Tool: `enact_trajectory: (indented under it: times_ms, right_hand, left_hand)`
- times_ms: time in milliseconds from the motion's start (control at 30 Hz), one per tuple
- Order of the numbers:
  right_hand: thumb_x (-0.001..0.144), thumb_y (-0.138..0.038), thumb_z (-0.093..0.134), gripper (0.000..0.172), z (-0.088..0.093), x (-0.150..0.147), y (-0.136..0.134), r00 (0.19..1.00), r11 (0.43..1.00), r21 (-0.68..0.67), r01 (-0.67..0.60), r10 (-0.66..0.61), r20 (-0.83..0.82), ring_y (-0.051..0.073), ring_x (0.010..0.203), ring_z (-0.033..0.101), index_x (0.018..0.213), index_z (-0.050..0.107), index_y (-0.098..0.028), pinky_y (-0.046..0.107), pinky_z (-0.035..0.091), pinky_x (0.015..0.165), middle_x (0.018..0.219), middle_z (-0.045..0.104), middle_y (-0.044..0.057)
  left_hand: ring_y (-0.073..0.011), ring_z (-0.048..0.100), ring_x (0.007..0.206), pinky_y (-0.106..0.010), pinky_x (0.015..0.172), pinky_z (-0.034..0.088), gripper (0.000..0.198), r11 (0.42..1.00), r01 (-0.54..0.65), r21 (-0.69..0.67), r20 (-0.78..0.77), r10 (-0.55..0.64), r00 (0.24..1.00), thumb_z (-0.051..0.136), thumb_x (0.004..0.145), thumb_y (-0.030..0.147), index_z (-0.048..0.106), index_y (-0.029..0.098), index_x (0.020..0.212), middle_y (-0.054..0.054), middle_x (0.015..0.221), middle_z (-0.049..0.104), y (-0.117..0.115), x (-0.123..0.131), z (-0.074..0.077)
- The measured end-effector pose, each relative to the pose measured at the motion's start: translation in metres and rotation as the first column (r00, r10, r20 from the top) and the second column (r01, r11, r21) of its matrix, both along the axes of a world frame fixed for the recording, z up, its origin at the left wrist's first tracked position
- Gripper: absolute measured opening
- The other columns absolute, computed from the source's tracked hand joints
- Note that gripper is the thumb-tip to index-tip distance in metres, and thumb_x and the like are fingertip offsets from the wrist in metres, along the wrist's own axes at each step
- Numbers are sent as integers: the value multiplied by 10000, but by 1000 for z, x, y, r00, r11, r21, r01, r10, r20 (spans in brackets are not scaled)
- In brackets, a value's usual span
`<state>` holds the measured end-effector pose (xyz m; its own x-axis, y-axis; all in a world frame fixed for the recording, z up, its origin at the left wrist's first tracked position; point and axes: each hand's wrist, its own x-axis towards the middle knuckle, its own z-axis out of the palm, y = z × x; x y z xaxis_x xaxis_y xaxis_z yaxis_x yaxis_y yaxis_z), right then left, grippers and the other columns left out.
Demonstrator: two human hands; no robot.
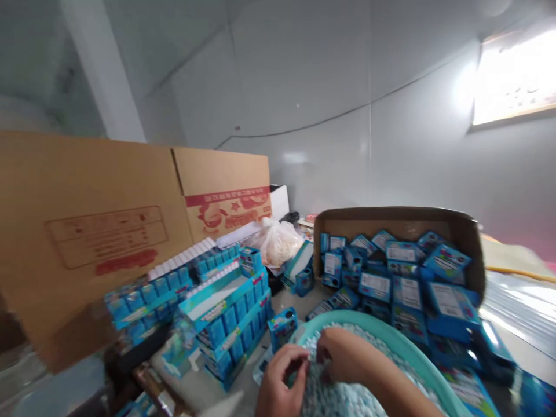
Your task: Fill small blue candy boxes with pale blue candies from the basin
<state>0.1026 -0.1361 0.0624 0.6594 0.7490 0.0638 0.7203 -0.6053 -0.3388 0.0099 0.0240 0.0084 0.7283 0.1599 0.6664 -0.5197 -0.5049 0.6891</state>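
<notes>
At the bottom of my view, both hands meet over a teal basin (403, 341) heaped with small pale-blue pieces (343, 399). My left hand (278, 379) curls its fingers (293, 356) inward at the near rim, and my right hand (343, 353) is bent down onto the heap, fingertips close to the left's; motion blur stops me telling whether either actually pinches a piece. Just left of the basin stands a single small blue box (282, 327). Behind it, stacked display trays (226, 307) hold rows of the same boxes. Beyond the basin, an open carton (399, 223) is piled with loose blue boxes (408, 278). A large cardboard box (87, 231) fills the left side.
</notes>
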Motion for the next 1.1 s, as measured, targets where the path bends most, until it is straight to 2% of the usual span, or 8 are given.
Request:
enact_trajectory:
  times_ms: [167, 333, 433, 533, 633, 800, 1000, 1100]
  right_hand:
    - [720, -190, 799, 197, 15, 4, -12, 986, 991, -84, 103, -113, -123, 187, 763, 665, 912, 816, -232, 236, 423, 625, 828, 736, 18]
    - [767, -122, 700, 213, 19, 8, -16, 967, 962, -140, 233, -244, -69, 231, 876, 653, 950, 788, -187, 279, 443, 696, 972, 714, 65]
    - [863, -173, 664, 162, 23, 3, -11, 974, 968, -117, 222, -226, -21, 223, 929, 633, 1000, 750, -178, 298, 456, 766, 1073, 667, 72]
    - [936, -174, 593, 128, 24, -2, -2, 992, 988, -98, 122, -119, 38, 227, 963, 610, 932, 720, -162, 327, 458, 822, 1032, 650, 68]
    - [946, -182, 599, 109, 22, -4, 6, 1000, 995, -92, 27, -26, 12, 240, 1018, 595, 907, 699, -159, 353, 451, 897, 1017, 651, 59]
    - [987, -213, 579, 153, 19, -1, 7, 998, 995, -103, 8, -14, -57, 230, 1003, 599, 884, 678, -158, 366, 448, 935, 1001, 652, 44]
    - [978, -221, 595, 118, 22, -1, 10, 995, 989, -144, 22, -36, -96, 245, 1020, 591, 960, 698, -166, 374, 465, 901, 1041, 662, 54]
    - [940, -183, 621, 89, 27, -6, 16, 993, 977, -213, 1, -26, -114, 256, 1014, 598, 930, 698, -137, 372, 467, 932, 1019, 667, 74]
  left_hand:
    - [-204, 700, 880, -244, 769, 625, 246, 996, -93, -10, -17, 93, 995, 635, 965, 406, 744, 185, 963, -68, 978, 704, 3, -12, 6]
    - [-181, 690, 930, -270, 897, 586, 162, 909, -341, 240, 221, 291, 931, 610, 989, 302, 740, 206, 1000, -34, 1024, 712, 37, -2, 30]
    - [-189, 687, 939, -298, 921, 574, 175, 878, -352, 325, 265, 272, 925, 580, 1006, 278, 726, 184, 994, -45, 1019, 714, 57, 27, 56]
    - [-192, 678, 971, -308, 931, 564, 190, 865, -257, 431, 255, 156, 954, 537, 1020, 251, 708, 169, 1018, -51, 1033, 709, 66, 57, 70]
    - [-180, 672, 965, -298, 926, 554, 186, 830, -181, 528, 232, 65, 971, 506, 1022, 209, 684, 157, 1013, -49, 1019, 701, 71, 75, 68]
    - [-172, 681, 924, -273, 879, 576, 168, 803, -74, 592, 169, -33, 985, 522, 1009, 212, 683, 179, 976, -38, 987, 697, 86, 83, 50]
    - [-230, 672, 1031, -323, 849, 617, 333, 869, -26, 494, -28, 46, 999, 479, 1038, 396, 753, 212, 992, -69, 1190, 660, 93, 87, 34]
    - [-240, 645, 1095, -349, 928, 587, 273, 894, -69, 444, 7, 74, 997, 527, 1023, 360, 743, 195, 1039, -77, 1251, 626, 96, 83, 34]
